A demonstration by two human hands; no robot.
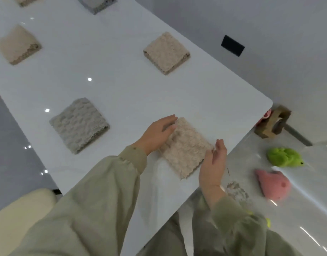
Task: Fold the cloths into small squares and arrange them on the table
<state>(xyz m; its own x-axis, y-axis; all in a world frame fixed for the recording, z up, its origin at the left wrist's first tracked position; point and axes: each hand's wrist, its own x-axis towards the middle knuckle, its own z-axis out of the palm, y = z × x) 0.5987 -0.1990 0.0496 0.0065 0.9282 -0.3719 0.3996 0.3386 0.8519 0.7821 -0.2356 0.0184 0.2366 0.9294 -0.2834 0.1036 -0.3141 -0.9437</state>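
So, head cam: glossy white table [122,93] with a beige cloth [184,148] near its close corner, left hand [159,134] flat on it, right hand [212,163] straight-fingered at its edge, a grey folded square [79,125] nearby, shiny pale floor [297,209] alongside.

On the glossy white table [122,93]: six folded cloths, flat, well apart. At 5 o'clock, near beige cloth [184,150], close to the table's edge. At 7, grey cloth [79,124]. At 2, beige square [166,52]. At 10, blurred beige square [18,44]. At 12, grey square [96,3], cut by the frame. At 11, beige scrap [27,0], barely in view.
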